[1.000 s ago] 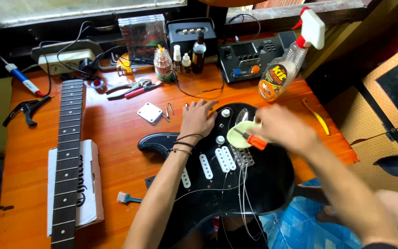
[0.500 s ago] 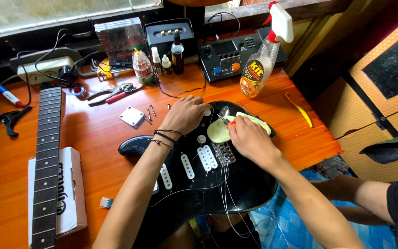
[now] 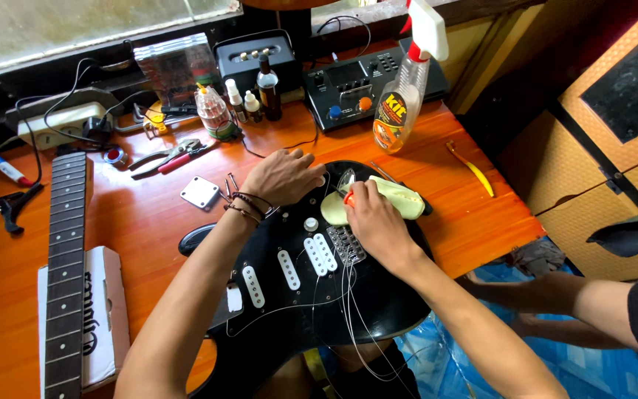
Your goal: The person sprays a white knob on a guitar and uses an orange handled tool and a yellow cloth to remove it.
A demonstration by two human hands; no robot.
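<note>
the right hand (image 3: 374, 218) is closed around a red-tipped tool (image 3: 348, 197), pressing it down onto a pale cloth (image 3: 400, 199) that lies under and just beyond the fingers, on the upper edge of the black guitar body (image 3: 378, 295). the left hand (image 3: 282, 177) lies open and flat, palm down, on the body just left of the cloth, holding nothing. the body rests on the orange table (image 3: 142, 222), loose strings (image 3: 356, 310) trailing off it. a guitar neck (image 3: 64, 266) lies well apart at the left.
</note>
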